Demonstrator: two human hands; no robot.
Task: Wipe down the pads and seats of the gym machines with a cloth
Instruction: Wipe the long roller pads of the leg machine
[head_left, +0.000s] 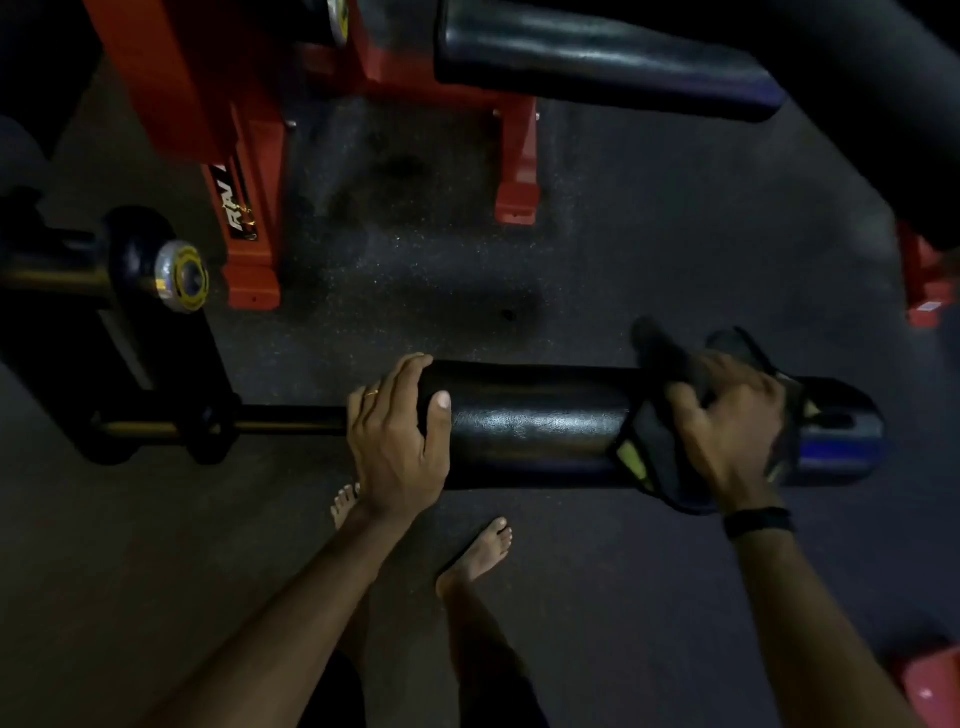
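Forearms are reaching down from the bottom edge, bare feet (475, 553) standing on the dark rubber floor (649, 260) beneath them.

Step in hand, my read: wiping the black roller pad (535, 423), the horizontal padded cylinder sitting on a bar (291, 418) that is running left into the machine frame.

Left hand (397, 436) is gripping the pad's left end, fingers curling over the top, thumb lying along the near face. Looks like it is bracing the roller so it is not spinning.

Right hand (732, 415) is pressing a dark cloth (654, 452) with yellowish patches onto the pad near its right end; fingers bent over the cloth, which is draping round the cylinder. Black band on that wrist. Hands are well apart, bare pad showing between them.

Next move is probably calling for dragging the cloth left along the bare stretch towards the left hand, then round the underside, keeping the brace on. Right end cap (852, 441) may need a pass too; cannot tell.

Second roller pad (597, 57) is sitting further off by the orange frame (208, 104).
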